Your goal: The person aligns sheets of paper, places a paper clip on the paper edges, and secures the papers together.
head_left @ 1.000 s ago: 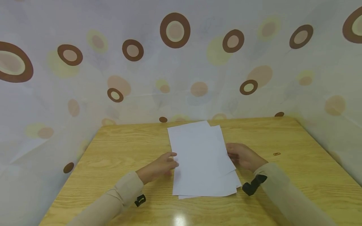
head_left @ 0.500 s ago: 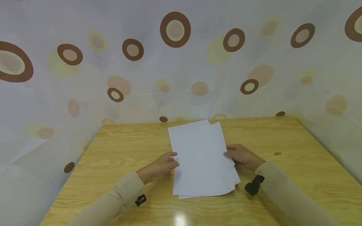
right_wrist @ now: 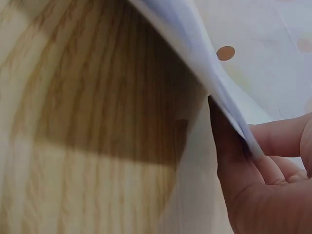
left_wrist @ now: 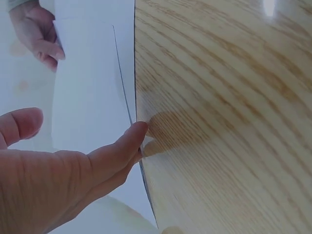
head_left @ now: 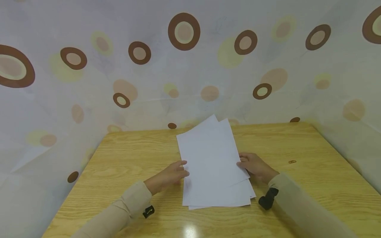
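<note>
On the wooden table [head_left: 134,148] sits a messy pile of white paper [head_left: 211,162]. Its far right corner has just come up higher, so some sheets are off the wood and don't line up. The right hand [head_left: 256,166] pinches the right edge. The left hand [head_left: 167,175] touches the left edge, fingers loosely spread. Near the right hand lies a paper clip [head_left: 292,162].

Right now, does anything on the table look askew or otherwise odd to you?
Yes, the white sheets are askew: their corners stick out unevenly at both ends. A paper clip lies apart, on the right.
</note>
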